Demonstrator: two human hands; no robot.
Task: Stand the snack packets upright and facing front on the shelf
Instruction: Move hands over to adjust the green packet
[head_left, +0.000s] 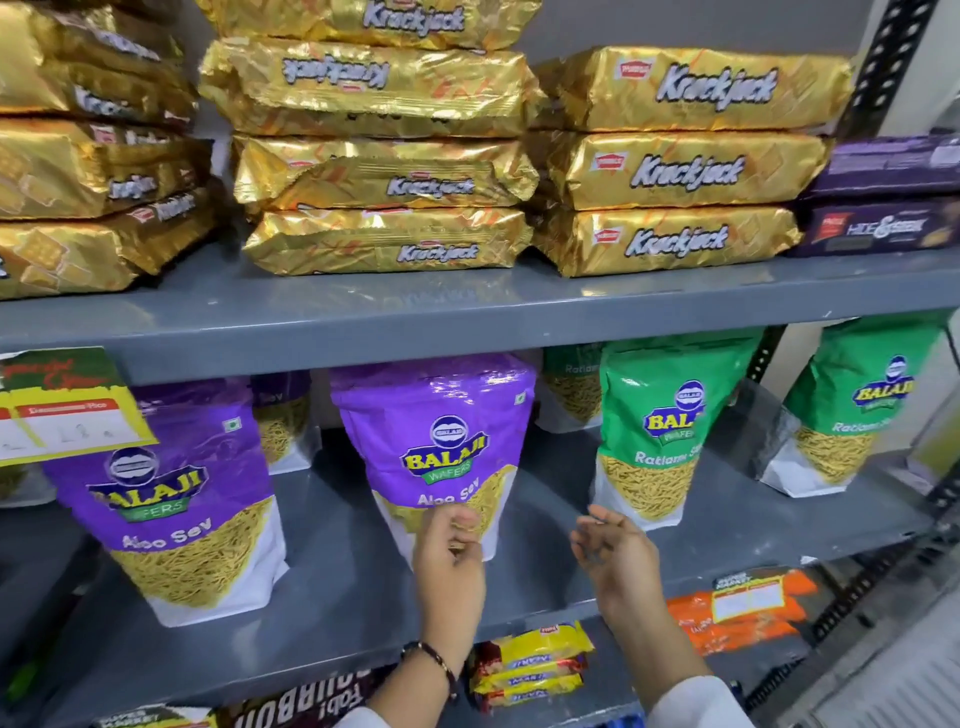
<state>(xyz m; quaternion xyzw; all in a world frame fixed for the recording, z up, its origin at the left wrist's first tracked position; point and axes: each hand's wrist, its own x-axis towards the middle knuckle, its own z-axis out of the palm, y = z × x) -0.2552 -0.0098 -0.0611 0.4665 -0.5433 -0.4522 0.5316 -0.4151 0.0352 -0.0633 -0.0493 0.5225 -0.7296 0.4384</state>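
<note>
Standing upright on the grey middle shelf (332, 587), the purple Aloo Sev packet (436, 447) faces front (left hand (449, 553) fingers curled at its base, contact unclear); right hand (613, 551) hovers, loosely spread.

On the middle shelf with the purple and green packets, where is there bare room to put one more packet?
Bare shelf shows between the left purple packet and the middle purple packet, and between that packet and the near green packet, where the right hand hovers. The left hand touches the middle purple packet. The gold packets above are tightly stacked.
</note>
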